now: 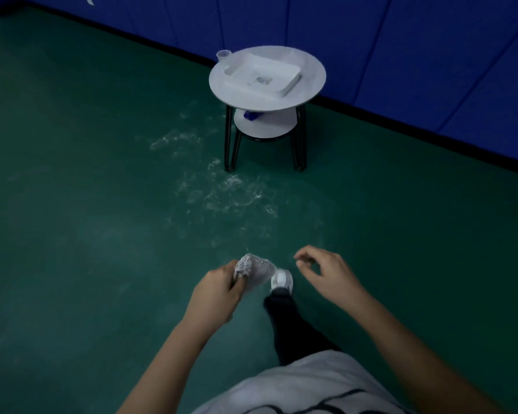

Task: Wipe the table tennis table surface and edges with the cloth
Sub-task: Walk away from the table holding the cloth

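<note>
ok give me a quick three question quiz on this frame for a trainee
1. True or false: the left hand grips the cloth.
2. Multiple choice: the white tray lies on A) the floor, B) the top of the round table, C) the lower shelf.
3. Fill in: the right hand holds ____.

Key: 1 true; 2 B; 3 nothing.
</note>
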